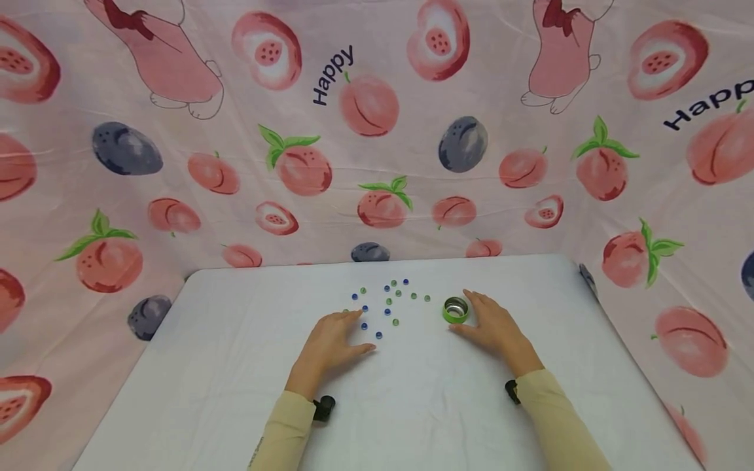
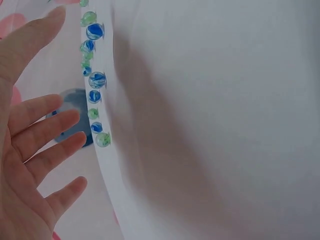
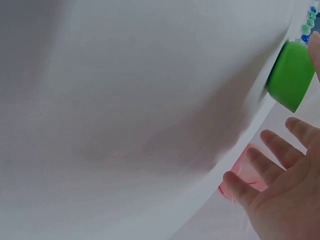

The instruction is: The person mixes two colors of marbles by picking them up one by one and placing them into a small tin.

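Blue glass marbles (image 1: 379,335) and green glass marbles (image 1: 396,322) lie scattered over the far middle of the white table. Beside their left edge is my left hand (image 1: 332,340), thumb and fingers spread, holding nothing. In the left wrist view, this hand (image 2: 37,145) shows its palm with a blue marble (image 2: 95,31) and others beyond the fingers. A small round green container (image 1: 455,320) with a silvery inside stands right of the marbles. My right hand (image 1: 491,325) is spread around its right side without gripping it; the right wrist view shows the green wall (image 3: 291,75) near the thumb.
The white table (image 1: 235,399) ends at a back edge behind the marbles. Pink cloth (image 1: 406,163) printed with peaches hangs behind and at both sides. A dark wrist device (image 1: 324,409) sits on the left forearm and another (image 1: 512,392) on the right.
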A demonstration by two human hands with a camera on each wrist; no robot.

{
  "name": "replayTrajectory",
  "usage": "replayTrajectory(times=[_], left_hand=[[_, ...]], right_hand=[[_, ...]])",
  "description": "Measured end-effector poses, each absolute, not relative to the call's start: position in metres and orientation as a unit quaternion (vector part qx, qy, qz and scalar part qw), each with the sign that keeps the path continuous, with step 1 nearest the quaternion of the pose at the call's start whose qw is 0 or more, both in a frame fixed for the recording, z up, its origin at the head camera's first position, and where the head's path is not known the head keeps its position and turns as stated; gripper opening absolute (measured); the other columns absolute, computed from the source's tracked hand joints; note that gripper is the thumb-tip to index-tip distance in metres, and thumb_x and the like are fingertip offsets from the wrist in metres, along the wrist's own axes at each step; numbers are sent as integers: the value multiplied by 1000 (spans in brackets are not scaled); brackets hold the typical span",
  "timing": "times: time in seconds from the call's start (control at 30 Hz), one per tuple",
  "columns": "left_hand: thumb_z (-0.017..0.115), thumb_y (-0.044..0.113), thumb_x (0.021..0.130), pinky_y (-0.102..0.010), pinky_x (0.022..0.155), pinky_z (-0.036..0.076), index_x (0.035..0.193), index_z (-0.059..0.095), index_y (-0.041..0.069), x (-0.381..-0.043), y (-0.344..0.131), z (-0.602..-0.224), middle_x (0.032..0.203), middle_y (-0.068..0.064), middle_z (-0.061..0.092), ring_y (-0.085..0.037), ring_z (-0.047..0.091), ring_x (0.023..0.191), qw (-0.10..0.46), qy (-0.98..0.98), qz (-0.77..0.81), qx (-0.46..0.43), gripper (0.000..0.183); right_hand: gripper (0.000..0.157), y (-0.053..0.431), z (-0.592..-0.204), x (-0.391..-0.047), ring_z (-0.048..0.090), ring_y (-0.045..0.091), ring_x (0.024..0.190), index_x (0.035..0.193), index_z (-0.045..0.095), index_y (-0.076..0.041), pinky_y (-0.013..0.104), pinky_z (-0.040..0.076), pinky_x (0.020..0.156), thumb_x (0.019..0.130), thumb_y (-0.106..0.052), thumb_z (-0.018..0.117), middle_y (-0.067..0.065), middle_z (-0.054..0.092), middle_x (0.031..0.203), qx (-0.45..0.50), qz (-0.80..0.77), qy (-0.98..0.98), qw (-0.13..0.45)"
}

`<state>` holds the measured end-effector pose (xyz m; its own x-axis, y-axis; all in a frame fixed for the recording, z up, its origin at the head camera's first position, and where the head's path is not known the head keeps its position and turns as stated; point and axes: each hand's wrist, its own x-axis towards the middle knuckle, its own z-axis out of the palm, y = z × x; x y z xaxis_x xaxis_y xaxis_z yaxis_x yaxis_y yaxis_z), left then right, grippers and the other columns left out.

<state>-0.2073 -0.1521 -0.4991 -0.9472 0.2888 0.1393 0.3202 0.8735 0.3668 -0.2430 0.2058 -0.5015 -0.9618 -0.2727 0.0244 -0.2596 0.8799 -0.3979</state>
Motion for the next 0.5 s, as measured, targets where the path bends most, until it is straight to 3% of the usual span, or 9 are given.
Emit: replayTrajectory(times=[0.13,0.5], left_hand=[[88,49,84,-50,113,49,137,70,3,-209,-153,-500,133,-15,72,-34,66,127,38,-967,-202,-153,72],[82,24,94,-49,110,51,127,74,0,-214,-157,-503,128,-17,74,-36,67,124,38,-963,-219,-152,42]], right_hand=[[88,209,-501,-247,45,49,146,158,42,1,66,38,117,95,-50,76,29,49,156,-151,-205,967,21],[82,211,-506,-251,46,49,144,155,46,2,64,38,117,97,-49,73,30,51,154,-167,-200,965,26]])
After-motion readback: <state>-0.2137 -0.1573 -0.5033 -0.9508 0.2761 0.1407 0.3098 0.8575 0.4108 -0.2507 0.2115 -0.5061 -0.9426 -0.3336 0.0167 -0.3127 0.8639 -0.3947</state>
